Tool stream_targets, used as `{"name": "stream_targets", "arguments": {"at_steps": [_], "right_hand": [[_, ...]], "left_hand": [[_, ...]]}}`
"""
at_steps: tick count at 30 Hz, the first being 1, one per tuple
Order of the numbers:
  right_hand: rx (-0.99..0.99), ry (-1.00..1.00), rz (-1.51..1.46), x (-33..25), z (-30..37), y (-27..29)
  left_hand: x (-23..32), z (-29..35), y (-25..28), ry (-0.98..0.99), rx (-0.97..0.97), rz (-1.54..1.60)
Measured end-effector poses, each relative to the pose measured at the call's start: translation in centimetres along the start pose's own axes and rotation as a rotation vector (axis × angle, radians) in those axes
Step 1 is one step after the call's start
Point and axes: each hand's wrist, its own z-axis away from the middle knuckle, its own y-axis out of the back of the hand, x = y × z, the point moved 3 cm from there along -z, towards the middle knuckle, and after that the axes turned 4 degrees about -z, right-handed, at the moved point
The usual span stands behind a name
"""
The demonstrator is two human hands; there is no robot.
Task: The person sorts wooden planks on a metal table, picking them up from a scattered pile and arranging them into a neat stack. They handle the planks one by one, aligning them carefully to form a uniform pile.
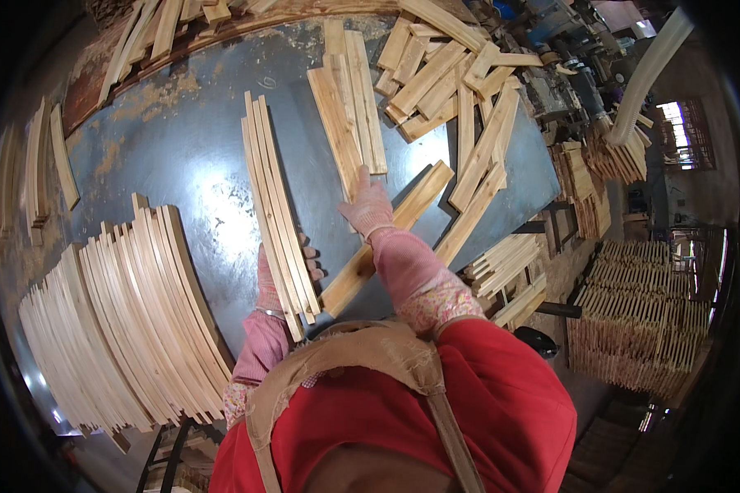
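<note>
My left hand [269, 279], in a pink glove, is closed around a bundle of wooden strips [275, 214]. The strips are long and narrow, stand on edge side by side, and cover part of the palm. My right hand [370, 209], also gloved, grips the near end of a flat wooden slat [334, 115], with the thumb at its end and a finger along its side. Beside that slat lie more slats [365, 99], pointing away from me. Under my right forearm a single board [423, 193] lies slanted across the table.
A grey metal worktable [214, 164] carries a row of stacked strips [131, 320] at the left. Loose boards [444, 82] are heaped at the far right. Machinery [567, 74] with a pale hose [649, 74] stands beyond; stacked wood [633, 320] stands right of the table.
</note>
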Motion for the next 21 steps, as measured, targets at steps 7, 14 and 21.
{"name": "stream_targets", "arguments": {"at_steps": [7,14,21], "right_hand": [[-0.204,0.162,-0.898,4.3,-0.5,-1.1],[-0.288,0.479,-0.281,-0.6,-0.2,-8.3],[0.398,0.217,0.22,-5.6,-12.2,1.4]], "left_hand": [[1.3,-0.7,-0.9,-0.071,0.198,-0.033],[1.1,-4.5,7.0,-0.089,0.354,0.03],[1.3,-3.8,2.0,-0.025,0.023,-0.039]]}}
